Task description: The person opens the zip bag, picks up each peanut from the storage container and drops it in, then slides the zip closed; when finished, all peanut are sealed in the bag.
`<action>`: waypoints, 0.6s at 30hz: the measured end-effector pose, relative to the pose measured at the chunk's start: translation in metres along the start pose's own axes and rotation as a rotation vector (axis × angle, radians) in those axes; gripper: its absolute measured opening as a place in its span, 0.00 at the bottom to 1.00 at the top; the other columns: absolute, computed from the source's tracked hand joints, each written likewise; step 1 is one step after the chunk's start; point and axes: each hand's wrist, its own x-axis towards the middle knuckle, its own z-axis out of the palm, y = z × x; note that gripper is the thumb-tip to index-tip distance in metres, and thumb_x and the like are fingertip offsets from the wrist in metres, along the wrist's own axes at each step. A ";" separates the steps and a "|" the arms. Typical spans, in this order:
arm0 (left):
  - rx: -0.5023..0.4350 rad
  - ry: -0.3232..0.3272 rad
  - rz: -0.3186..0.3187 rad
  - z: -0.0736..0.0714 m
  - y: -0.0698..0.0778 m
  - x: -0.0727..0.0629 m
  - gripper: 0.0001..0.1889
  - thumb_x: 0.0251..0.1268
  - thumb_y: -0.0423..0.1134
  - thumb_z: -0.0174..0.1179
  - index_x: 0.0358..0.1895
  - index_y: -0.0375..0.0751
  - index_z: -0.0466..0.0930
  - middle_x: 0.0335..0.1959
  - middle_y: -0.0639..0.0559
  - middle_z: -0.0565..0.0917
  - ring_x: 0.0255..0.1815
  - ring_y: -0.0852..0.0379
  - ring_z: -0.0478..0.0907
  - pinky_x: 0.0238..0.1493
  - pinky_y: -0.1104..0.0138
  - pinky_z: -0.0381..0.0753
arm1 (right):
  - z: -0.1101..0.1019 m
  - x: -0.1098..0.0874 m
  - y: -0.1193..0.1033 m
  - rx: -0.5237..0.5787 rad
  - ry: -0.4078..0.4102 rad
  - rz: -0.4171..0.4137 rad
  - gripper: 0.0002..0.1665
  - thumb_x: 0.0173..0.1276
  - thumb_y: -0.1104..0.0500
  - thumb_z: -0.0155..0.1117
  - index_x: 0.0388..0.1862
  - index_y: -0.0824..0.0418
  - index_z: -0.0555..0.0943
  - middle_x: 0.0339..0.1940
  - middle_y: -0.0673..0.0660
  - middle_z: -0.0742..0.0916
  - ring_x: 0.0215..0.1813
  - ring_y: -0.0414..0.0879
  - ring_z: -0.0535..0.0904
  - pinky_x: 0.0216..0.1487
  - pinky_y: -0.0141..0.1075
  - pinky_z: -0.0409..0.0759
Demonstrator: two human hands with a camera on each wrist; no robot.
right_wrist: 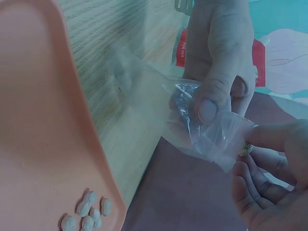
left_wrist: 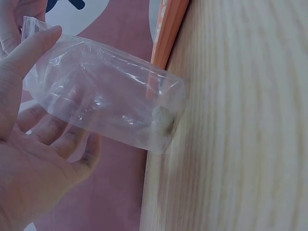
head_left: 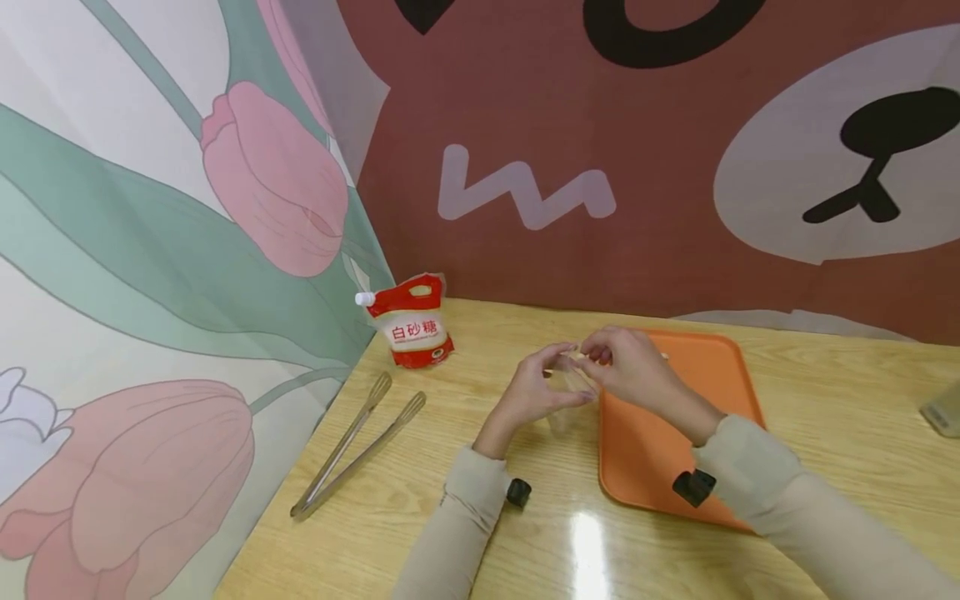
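My left hand [head_left: 534,390] holds a clear plastic bag [left_wrist: 106,94] near its mouth, thumb on one side and fingers spread along the other. At the bottom of the bag sits a pale peanut [left_wrist: 162,120], close over the wooden table. My right hand [head_left: 633,367] is at the bag's mouth and pinches a peanut [right_wrist: 246,149] between thumb and fingers. Several unshelled peanuts [right_wrist: 86,203] lie in one end of the orange tray [head_left: 648,450], which is under my right forearm; in the head view that arm hides most of them.
A red and white sugar pouch [head_left: 414,331] with a white cap stands at the back left. In front of it lie metal tongs [head_left: 348,454], spread apart. A greyish object [head_left: 942,412] is cut off at the right edge. Printed cloth [head_left: 525,267] hangs behind the table.
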 end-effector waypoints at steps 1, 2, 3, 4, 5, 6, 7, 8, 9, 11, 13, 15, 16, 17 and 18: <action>-0.001 -0.003 0.001 0.000 0.000 0.000 0.38 0.52 0.43 0.78 0.69 0.45 0.72 0.49 0.59 0.82 0.54 0.61 0.76 0.59 0.47 0.73 | 0.000 0.000 0.000 0.000 -0.001 0.003 0.09 0.66 0.62 0.70 0.41 0.67 0.86 0.35 0.56 0.85 0.34 0.47 0.80 0.36 0.46 0.81; 0.000 -0.007 0.003 0.000 0.000 0.000 0.38 0.52 0.44 0.77 0.69 0.45 0.72 0.50 0.59 0.82 0.54 0.61 0.76 0.59 0.48 0.73 | 0.000 0.000 0.000 -0.002 -0.001 0.007 0.09 0.66 0.62 0.70 0.41 0.67 0.86 0.35 0.56 0.85 0.34 0.48 0.80 0.36 0.46 0.81; -0.002 -0.010 0.005 0.000 0.000 0.000 0.38 0.53 0.44 0.77 0.69 0.45 0.72 0.50 0.60 0.82 0.54 0.62 0.76 0.59 0.48 0.73 | 0.000 -0.001 0.001 -0.005 0.000 0.010 0.09 0.66 0.62 0.70 0.42 0.67 0.86 0.36 0.56 0.85 0.34 0.48 0.80 0.36 0.46 0.81; -0.002 -0.013 0.006 0.000 0.001 0.001 0.38 0.53 0.44 0.77 0.69 0.45 0.72 0.50 0.60 0.82 0.54 0.62 0.76 0.59 0.49 0.73 | 0.000 -0.001 0.001 -0.010 0.002 0.011 0.09 0.66 0.62 0.70 0.42 0.67 0.86 0.36 0.56 0.85 0.34 0.48 0.80 0.36 0.46 0.81; -0.004 -0.014 0.006 0.000 0.001 0.001 0.38 0.53 0.44 0.77 0.69 0.45 0.72 0.50 0.60 0.82 0.54 0.62 0.76 0.59 0.49 0.73 | 0.000 -0.001 0.001 -0.012 0.003 0.010 0.09 0.66 0.62 0.70 0.42 0.68 0.86 0.36 0.57 0.85 0.34 0.48 0.80 0.36 0.46 0.81; -0.004 -0.014 0.005 0.000 0.001 0.001 0.38 0.53 0.44 0.77 0.69 0.45 0.72 0.50 0.60 0.82 0.54 0.62 0.76 0.59 0.49 0.73 | 0.000 -0.001 0.001 -0.013 0.005 0.009 0.09 0.66 0.62 0.70 0.42 0.68 0.86 0.36 0.57 0.85 0.35 0.49 0.80 0.36 0.46 0.81; -0.005 -0.012 0.005 0.000 0.001 0.000 0.38 0.53 0.44 0.77 0.69 0.45 0.72 0.50 0.59 0.82 0.54 0.62 0.76 0.59 0.49 0.73 | 0.000 -0.001 0.001 -0.013 0.005 0.005 0.09 0.66 0.63 0.70 0.42 0.68 0.86 0.36 0.57 0.85 0.35 0.49 0.80 0.36 0.47 0.81; -0.002 -0.011 0.006 -0.001 0.002 0.000 0.38 0.53 0.43 0.77 0.69 0.44 0.72 0.49 0.59 0.83 0.54 0.61 0.76 0.60 0.48 0.73 | 0.000 -0.001 0.001 -0.014 0.006 0.002 0.09 0.65 0.63 0.70 0.42 0.68 0.86 0.36 0.57 0.85 0.35 0.49 0.81 0.37 0.47 0.81; -0.002 -0.009 0.004 -0.001 0.002 0.000 0.38 0.52 0.43 0.77 0.69 0.44 0.72 0.49 0.58 0.83 0.54 0.61 0.76 0.60 0.48 0.73 | 0.000 -0.001 0.001 -0.014 0.005 -0.002 0.09 0.65 0.63 0.69 0.42 0.67 0.86 0.36 0.58 0.85 0.35 0.50 0.81 0.37 0.47 0.81; 0.005 -0.007 0.002 -0.001 0.002 0.000 0.39 0.52 0.42 0.78 0.69 0.43 0.71 0.49 0.58 0.83 0.54 0.60 0.76 0.59 0.47 0.73 | 0.000 -0.001 0.002 -0.010 0.003 -0.008 0.09 0.65 0.64 0.69 0.42 0.68 0.86 0.37 0.58 0.85 0.35 0.50 0.81 0.36 0.47 0.81; 0.006 -0.001 0.003 0.000 0.002 0.000 0.39 0.51 0.41 0.78 0.68 0.42 0.72 0.47 0.57 0.83 0.54 0.59 0.76 0.59 0.48 0.74 | 0.000 -0.001 0.002 -0.009 0.001 -0.009 0.09 0.65 0.64 0.69 0.41 0.68 0.86 0.36 0.58 0.85 0.35 0.50 0.81 0.36 0.47 0.81; 0.003 0.002 0.007 0.001 0.000 0.000 0.39 0.50 0.40 0.79 0.68 0.42 0.72 0.46 0.57 0.84 0.53 0.59 0.77 0.59 0.49 0.74 | 0.000 -0.002 0.003 -0.010 0.000 -0.005 0.08 0.65 0.64 0.69 0.41 0.68 0.86 0.36 0.58 0.85 0.35 0.50 0.81 0.37 0.48 0.81; 0.001 0.003 0.011 0.001 0.000 0.000 0.39 0.50 0.39 0.79 0.67 0.42 0.73 0.45 0.57 0.84 0.53 0.60 0.77 0.59 0.49 0.74 | 0.000 -0.002 0.004 -0.009 0.001 -0.003 0.08 0.65 0.64 0.69 0.41 0.68 0.86 0.36 0.58 0.85 0.35 0.50 0.81 0.37 0.48 0.81; -0.005 0.005 0.015 0.002 -0.001 0.001 0.38 0.50 0.39 0.79 0.67 0.41 0.73 0.45 0.56 0.84 0.52 0.59 0.78 0.59 0.49 0.74 | -0.001 -0.002 0.004 -0.007 0.003 -0.002 0.09 0.65 0.64 0.69 0.41 0.68 0.86 0.36 0.58 0.85 0.35 0.50 0.81 0.37 0.48 0.81; -0.010 0.007 0.017 0.002 -0.002 0.000 0.38 0.49 0.38 0.79 0.67 0.42 0.73 0.45 0.55 0.84 0.52 0.59 0.78 0.59 0.48 0.74 | -0.001 -0.002 0.005 -0.008 0.005 -0.002 0.09 0.65 0.64 0.69 0.41 0.68 0.86 0.36 0.57 0.85 0.35 0.50 0.81 0.37 0.48 0.81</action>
